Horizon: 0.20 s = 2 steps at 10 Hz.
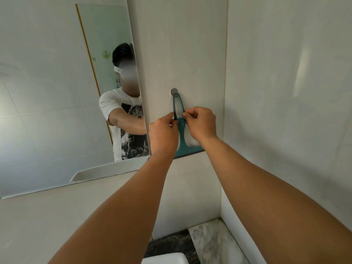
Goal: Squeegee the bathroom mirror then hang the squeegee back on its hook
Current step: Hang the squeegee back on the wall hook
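A teal squeegee (181, 130) hangs upright against the tiled wall, the top of its looped handle over a small round grey hook (174, 91). Its blade runs along the bottom, partly hidden behind my left wrist. My left hand (163, 134) pinches the left side of the handle loop. My right hand (201, 122) pinches the right side of the loop. The bathroom mirror (57, 92) fills the left of the view, its right edge just left of the hook, and reflects a person in a white printed T-shirt.
The wall corner (225, 92) runs vertically just right of the squeegee. A marble ledge (213, 241) and a white basin edge (163, 259) lie below. A white shelf (106, 170) shows at the mirror's lower edge.
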Motion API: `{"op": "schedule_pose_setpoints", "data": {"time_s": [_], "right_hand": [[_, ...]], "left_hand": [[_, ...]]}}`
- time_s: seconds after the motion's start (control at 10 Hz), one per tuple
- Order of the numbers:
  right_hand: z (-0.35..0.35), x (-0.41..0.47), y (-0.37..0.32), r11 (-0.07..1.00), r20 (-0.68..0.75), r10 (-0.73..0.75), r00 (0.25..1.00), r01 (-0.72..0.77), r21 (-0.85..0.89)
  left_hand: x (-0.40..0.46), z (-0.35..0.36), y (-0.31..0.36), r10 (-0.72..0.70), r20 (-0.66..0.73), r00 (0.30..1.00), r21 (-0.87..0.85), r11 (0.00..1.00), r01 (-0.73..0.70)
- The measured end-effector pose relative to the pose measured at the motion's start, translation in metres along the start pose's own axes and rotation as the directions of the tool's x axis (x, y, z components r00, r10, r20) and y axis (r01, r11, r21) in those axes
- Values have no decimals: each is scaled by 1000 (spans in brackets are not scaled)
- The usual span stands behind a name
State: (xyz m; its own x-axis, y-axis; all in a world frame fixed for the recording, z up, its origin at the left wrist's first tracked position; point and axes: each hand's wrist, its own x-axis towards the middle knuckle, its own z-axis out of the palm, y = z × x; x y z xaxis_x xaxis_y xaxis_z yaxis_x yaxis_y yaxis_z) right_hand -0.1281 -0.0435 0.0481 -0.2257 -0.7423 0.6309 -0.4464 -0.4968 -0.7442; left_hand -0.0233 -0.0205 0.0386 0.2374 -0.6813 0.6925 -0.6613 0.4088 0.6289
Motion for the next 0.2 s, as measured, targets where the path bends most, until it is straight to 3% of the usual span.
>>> {"op": "schedule_pose_setpoints", "data": {"time_s": [0.2], "right_hand": [[-5, -25, -9, 998, 29, -15, 999, 17, -66]], "left_hand": [[-17, -20, 0, 9, 27, 1000, 40, 999, -10]]}}
